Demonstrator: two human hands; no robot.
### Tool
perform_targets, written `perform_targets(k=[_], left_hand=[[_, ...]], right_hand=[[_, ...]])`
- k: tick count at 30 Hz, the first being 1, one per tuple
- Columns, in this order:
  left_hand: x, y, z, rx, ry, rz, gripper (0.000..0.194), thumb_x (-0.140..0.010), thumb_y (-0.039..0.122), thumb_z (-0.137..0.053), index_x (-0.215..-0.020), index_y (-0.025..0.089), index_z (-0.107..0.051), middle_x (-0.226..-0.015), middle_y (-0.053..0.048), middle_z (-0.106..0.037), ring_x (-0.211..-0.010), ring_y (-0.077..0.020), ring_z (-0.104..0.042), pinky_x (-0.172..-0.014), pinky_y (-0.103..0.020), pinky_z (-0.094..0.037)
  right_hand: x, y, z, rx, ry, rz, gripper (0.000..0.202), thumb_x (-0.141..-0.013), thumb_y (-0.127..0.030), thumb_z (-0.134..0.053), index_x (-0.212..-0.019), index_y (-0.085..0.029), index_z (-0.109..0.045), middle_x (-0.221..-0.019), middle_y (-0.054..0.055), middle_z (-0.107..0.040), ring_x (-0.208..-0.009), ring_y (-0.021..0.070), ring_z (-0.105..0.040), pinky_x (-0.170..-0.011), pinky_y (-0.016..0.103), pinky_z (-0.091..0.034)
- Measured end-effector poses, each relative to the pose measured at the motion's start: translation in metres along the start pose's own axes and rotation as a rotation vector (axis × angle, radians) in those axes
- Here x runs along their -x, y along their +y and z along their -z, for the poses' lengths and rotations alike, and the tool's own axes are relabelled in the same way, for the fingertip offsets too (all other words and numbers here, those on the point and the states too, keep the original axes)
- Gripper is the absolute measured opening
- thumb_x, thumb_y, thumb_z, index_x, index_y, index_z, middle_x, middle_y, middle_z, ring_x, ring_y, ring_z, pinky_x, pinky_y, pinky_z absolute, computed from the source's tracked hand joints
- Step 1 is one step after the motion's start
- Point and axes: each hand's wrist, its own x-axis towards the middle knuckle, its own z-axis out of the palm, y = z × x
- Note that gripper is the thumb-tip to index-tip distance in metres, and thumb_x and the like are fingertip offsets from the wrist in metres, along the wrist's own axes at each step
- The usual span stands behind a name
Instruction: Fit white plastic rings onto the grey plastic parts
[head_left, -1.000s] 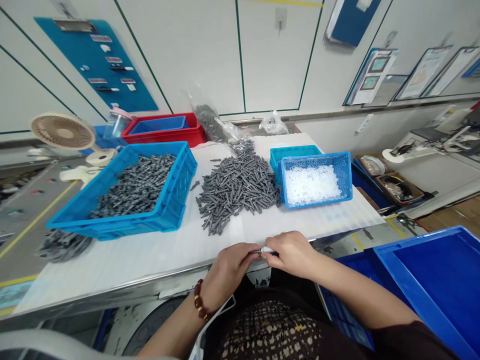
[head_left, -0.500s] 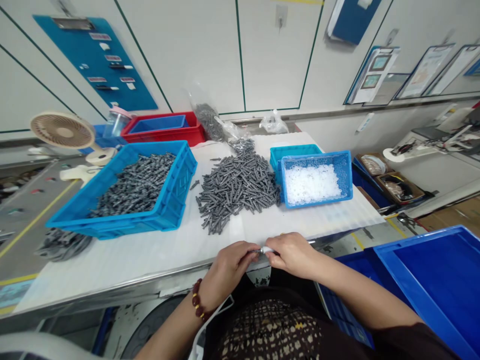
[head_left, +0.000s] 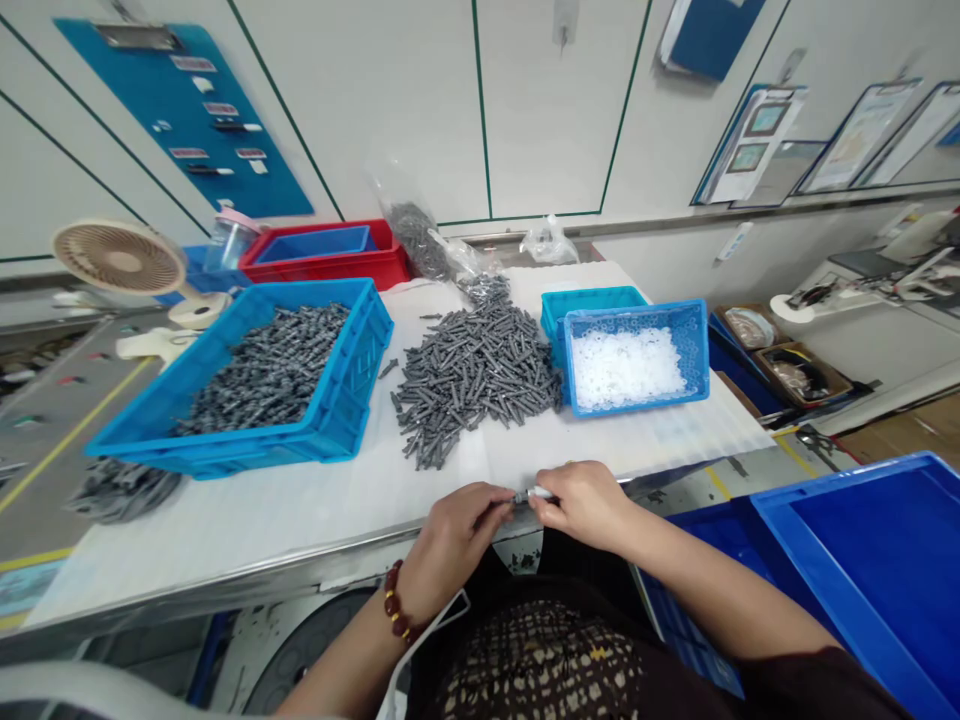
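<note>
Clamps one gray part (head_left: 519,498) in left hand (head_left: 461,530) and one white piece (head_left: 540,493) in right hand (head_left: 585,505), at the near edge of the table (head_left: 285,515). Faces one gray heap (head_left: 480,370) farther off, one blue crate (head_left: 360,375) left, one blue bin (head_left: 698,350) of white rings (head_left: 626,367) right, partly hiding one teal bin (head_left: 592,297).

Behind the left fingers (head_left: 491,495) sits a beaded bracelet (head_left: 391,604), red-brown with bits of yellow. Below the fingers, a dark top (head_left: 541,660) bears a blotchy tan pattern.
</note>
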Motion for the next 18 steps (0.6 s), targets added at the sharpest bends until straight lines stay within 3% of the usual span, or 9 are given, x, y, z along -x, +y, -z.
perform_targets(k=[4, 6, 8, 12, 15, 18], left_hand=[[-0.008, -0.009, 0.009, 0.299, -0.03, 0.267, 0.014, -0.082, 0.025, -0.047, -0.089, 0.017, -0.057, -0.077, -0.004, -0.067, -0.072, -0.0167, -0.065, -0.066, -0.028, -0.052], [-0.022, -0.015, 0.015, 0.296, -0.023, 0.294, 0.016, -0.08, 0.018, -0.039, -0.088, 0.017, -0.053, -0.076, -0.002, -0.063, -0.068, -0.0151, -0.062, -0.063, -0.028, -0.052], [-0.043, -0.021, 0.02, 0.066, 0.007, 0.221, 0.024, -0.077, 0.013, -0.036, -0.094, 0.017, -0.052, -0.081, -0.002, -0.061, -0.069, -0.0147, -0.059, -0.068, -0.03, -0.051], [-0.091, -0.032, 0.02, -0.683, -0.036, -0.007, 0.029, -0.075, 0.009, -0.046, -0.102, 0.015, -0.056, -0.094, -0.008, -0.059, -0.089, -0.0208, -0.056, -0.084, -0.035, -0.045], [-0.115, -0.039, 0.017, -0.807, -0.082, -0.044, 0.019, -0.079, 0.005, -0.045, -0.082, 0.014, -0.061, -0.08, -0.009, -0.058, -0.084, -0.0221, -0.055, -0.08, -0.034, -0.045], [-0.122, -0.041, 0.018, -0.814, -0.091, -0.064, 0.018, -0.083, 0.01, -0.046, -0.075, 0.014, -0.061, -0.079, -0.009, -0.058, -0.083, -0.0222, -0.055, -0.079, -0.035, -0.046]], right_hand=[[-0.001, 0.01, -0.001, -0.076, -0.039, -0.042, 0.028, -0.089, -0.037, -0.042, -0.079, -0.019, -0.061, -0.071, 0.003, -0.065, -0.064, 0.0148, -0.056, -0.056, 0.025, -0.023], [-0.001, 0.015, -0.002, -0.143, -0.044, -0.037, 0.028, -0.091, -0.035, -0.039, -0.081, -0.019, -0.058, -0.072, 0.002, -0.064, -0.065, 0.014, -0.054, -0.057, 0.024, -0.024], [-0.002, 0.019, -0.003, -0.201, -0.043, -0.026, 0.026, -0.093, -0.033, -0.036, -0.084, -0.019, -0.056, -0.074, 0.002, -0.062, -0.066, 0.0137, -0.053, -0.058, 0.023, -0.026], [-0.003, 0.021, -0.005, -0.261, -0.024, -0.004, 0.023, -0.094, -0.031, -0.034, -0.09, -0.019, -0.054, -0.076, 0.002, -0.061, -0.068, 0.0144, -0.053, -0.06, 0.023, -0.028], [-0.001, 0.021, -0.004, -0.287, -0.007, -0.008, 0.023, -0.094, -0.03, -0.033, -0.096, -0.019, -0.053, -0.077, 0.003, -0.061, -0.069, 0.0155, -0.054, -0.061, 0.024, -0.029], [0.0, 0.023, -0.001, -0.298, 0.002, -0.025, 0.022, -0.094, -0.03, -0.033, -0.098, -0.019, -0.052, -0.077, 0.003, -0.061, -0.069, 0.0156, -0.054, -0.06, 0.023, -0.029]])
